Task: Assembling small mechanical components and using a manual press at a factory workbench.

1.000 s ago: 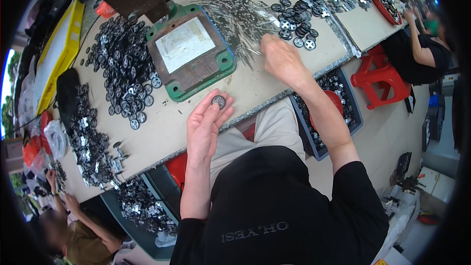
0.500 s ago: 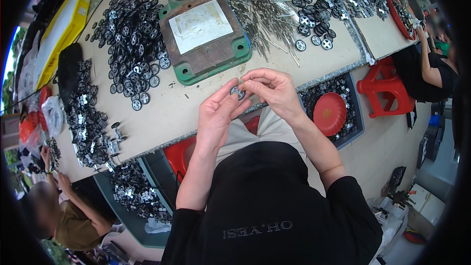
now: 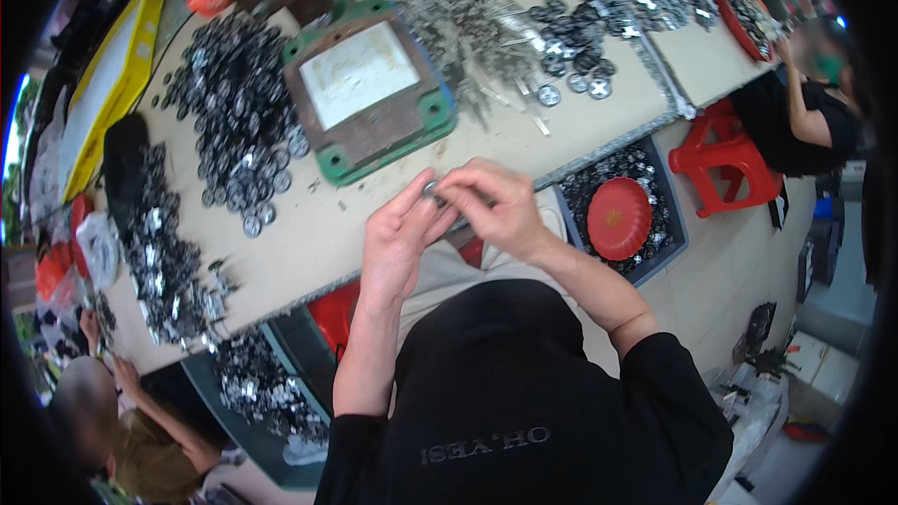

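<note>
In front of the press, my left hand [image 3: 398,234] holds a small toy wheel [image 3: 430,189], black with a silvery spoked face, between thumb and fingers. The wheel is blurred and partly covered by fingers. My right hand [image 3: 496,210] is closed in a pinch right beside the wheel, its thumb and forefinger meeting there. What that pinch holds is too small and smeared to make out. Beyond both hands stands the green metal base [image 3: 351,168] of a press, with a white plate [image 3: 358,73] on top.
Wheels lie heaped [image 3: 234,103] left of the press, with thin metal rods [image 3: 458,19] behind right. Black-and-silver parts [image 3: 159,243] cover the left table. Below the edge are a bin [image 3: 669,252] with a red dish [image 3: 619,218] and a red stool [image 3: 716,164]. Co-workers sit either side.
My view has shifted and blurred, moving the table things left in the picture. Both hands remain together around the wheel, which shows less of its spoked face.
</note>
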Motion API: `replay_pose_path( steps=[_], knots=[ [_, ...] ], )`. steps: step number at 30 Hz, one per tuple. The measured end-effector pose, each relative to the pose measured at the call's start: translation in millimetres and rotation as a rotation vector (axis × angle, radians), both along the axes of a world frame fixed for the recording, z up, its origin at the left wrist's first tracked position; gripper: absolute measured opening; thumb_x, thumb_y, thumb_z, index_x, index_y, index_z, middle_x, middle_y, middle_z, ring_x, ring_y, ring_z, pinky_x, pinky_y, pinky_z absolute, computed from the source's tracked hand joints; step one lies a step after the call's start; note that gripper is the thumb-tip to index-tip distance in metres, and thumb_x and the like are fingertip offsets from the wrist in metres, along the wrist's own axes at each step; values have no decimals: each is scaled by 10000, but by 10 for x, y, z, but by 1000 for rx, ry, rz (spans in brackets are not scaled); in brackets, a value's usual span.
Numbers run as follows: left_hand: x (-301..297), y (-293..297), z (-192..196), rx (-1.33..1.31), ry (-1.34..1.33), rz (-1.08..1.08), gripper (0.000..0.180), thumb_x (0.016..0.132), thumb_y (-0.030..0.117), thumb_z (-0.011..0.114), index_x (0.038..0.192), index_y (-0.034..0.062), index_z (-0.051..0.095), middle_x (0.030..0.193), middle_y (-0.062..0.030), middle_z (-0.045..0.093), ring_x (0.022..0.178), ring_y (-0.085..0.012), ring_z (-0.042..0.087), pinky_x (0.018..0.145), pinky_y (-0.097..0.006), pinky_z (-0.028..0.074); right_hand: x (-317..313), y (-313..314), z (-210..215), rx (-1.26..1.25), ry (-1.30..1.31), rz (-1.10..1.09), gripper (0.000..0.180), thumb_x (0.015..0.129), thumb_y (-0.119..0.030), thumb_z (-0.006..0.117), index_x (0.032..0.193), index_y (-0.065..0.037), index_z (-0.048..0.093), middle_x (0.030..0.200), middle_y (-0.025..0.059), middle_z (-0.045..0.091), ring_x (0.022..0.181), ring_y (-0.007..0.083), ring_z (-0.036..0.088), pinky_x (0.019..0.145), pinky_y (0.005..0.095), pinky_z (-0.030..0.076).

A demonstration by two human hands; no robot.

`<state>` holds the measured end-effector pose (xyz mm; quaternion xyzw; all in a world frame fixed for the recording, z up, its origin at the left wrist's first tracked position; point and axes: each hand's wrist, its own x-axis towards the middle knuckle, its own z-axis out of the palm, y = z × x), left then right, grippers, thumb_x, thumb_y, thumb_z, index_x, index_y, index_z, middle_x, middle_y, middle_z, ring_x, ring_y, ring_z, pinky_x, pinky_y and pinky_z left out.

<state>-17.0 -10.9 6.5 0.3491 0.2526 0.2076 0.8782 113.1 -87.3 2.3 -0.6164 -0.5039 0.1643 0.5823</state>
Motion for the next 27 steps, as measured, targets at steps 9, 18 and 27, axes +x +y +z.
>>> replay_pose_path(
  steps=[9, 18, 27],
  knots=[
    [-64, 57, -113, -83, -97, 33, 357, 886, 77, 540, 1221, -23, 468, 1109, -153, 574, 996, -241, 586, 882, -340, 495, 957, -26, 207, -191, 9, -202, 161, 812, -68, 599, 948, 3, 647, 895, 115, 650, 766, 161, 612, 674, 281, 472],
    [-38, 50, -119, -41, -102, 29, 373, 871, 99, 574, 1213, -11, 475, 1101, -143, 576, 972, -227, 588, 822, -319, 502, 2630, 833, 93, -268, -681, -527, 212, 811, -196, 570, 914, -32, 658, 991, 148, 620, 1012, 330, 527, 876, 403, 419],
    [-64, 39, -121, -67, -116, 63, 342, 873, 76, 561, 1200, 2, 495, 1101, -144, 579, 958, -232, 595, 807, -316, 509, 2705, 1189, 68, -547, -638, -504, 320, 763, -232, 624, 1027, -52, 620, 902, 141, 608, 867, 302, 584, 784, 380, 468]
  ],
)
